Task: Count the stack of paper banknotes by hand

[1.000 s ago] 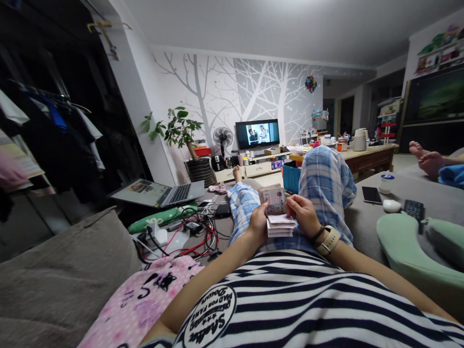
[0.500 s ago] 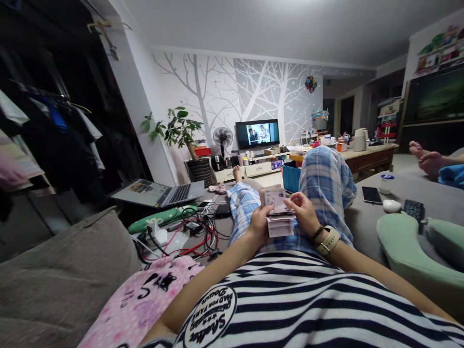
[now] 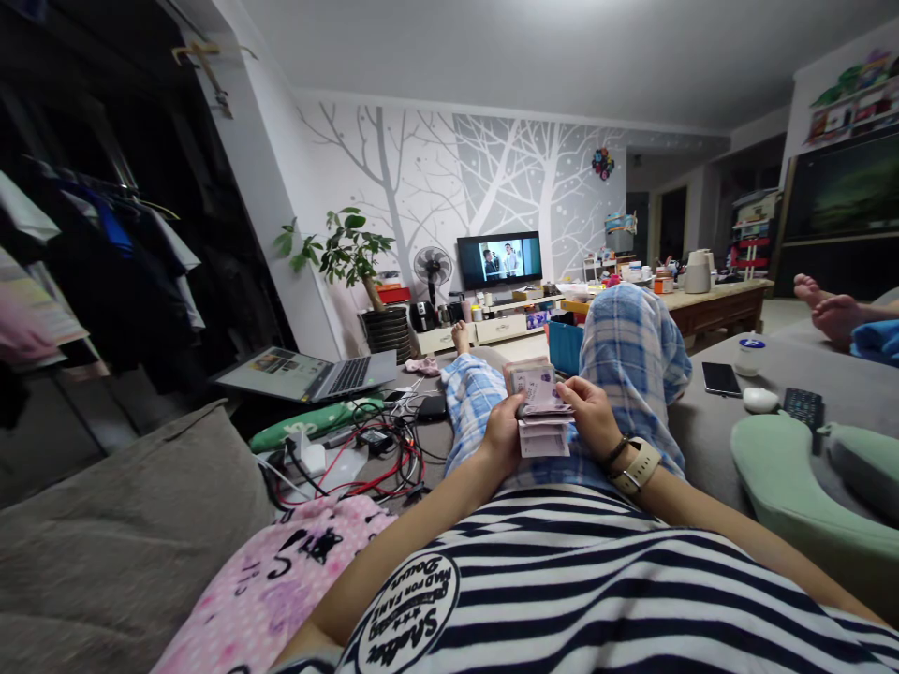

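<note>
A thick stack of purplish banknotes [image 3: 537, 388] is held over my lap, with several notes folded down toward me at its lower end. My left hand [image 3: 503, 426] grips the stack from the left side, thumb lying on top. At the right edge, my right hand [image 3: 588, 410] pinches the notes between thumb and fingers; a pale watch and a dark bracelet are on that wrist. Under the stack are my legs in blue checked trousers [image 3: 625, 337], the right knee raised.
Left of me lie an open laptop [image 3: 358, 373], tangled cables [image 3: 400, 459] and a pink blanket [image 3: 309, 562]. To my right are a phone [image 3: 720, 378], a white mouse [image 3: 759, 401], a remote [image 3: 803, 405] and a green neck pillow [image 3: 787, 468]. Another person's feet [image 3: 835, 307] rest at far right.
The right thumb and fingers have shifted slightly on the notes' right edge, and the top note now lies flatter. My left hand has stayed in place.
</note>
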Available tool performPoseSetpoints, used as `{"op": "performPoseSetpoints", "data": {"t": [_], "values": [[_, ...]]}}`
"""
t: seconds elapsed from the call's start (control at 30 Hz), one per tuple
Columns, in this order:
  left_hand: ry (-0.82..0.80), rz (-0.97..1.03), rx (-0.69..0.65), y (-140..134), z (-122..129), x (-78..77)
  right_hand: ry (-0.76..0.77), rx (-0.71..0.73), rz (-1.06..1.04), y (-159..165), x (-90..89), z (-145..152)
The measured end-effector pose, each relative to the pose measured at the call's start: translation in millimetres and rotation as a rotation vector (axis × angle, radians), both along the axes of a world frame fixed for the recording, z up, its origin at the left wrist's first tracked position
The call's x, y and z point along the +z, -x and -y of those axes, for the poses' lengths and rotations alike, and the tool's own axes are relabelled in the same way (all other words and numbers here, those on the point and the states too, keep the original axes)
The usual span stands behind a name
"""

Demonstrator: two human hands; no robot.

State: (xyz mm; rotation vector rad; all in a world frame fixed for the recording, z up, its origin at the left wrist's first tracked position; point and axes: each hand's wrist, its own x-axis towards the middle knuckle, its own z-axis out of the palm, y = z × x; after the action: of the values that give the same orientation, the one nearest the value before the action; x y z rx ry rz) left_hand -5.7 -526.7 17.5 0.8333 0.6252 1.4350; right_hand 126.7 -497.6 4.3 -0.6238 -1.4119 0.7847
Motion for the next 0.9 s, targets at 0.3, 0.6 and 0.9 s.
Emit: {"op": "performPoseSetpoints", "data": {"t": [0.3,0.6,0.9], "values": [[-0.001,0.013,-0.033,0,-2,1.7,0.005,0.015,-0.014,1,3.1,4],[-0.027,-0.102,-0.021,9,-6,-0.6,0.017,0.037,-0.046,0,3.9,4],[0.104,-0.108,-0.349,29,-6,6.5,0.019,0.043,-0.026,1,7.1,6]]}}
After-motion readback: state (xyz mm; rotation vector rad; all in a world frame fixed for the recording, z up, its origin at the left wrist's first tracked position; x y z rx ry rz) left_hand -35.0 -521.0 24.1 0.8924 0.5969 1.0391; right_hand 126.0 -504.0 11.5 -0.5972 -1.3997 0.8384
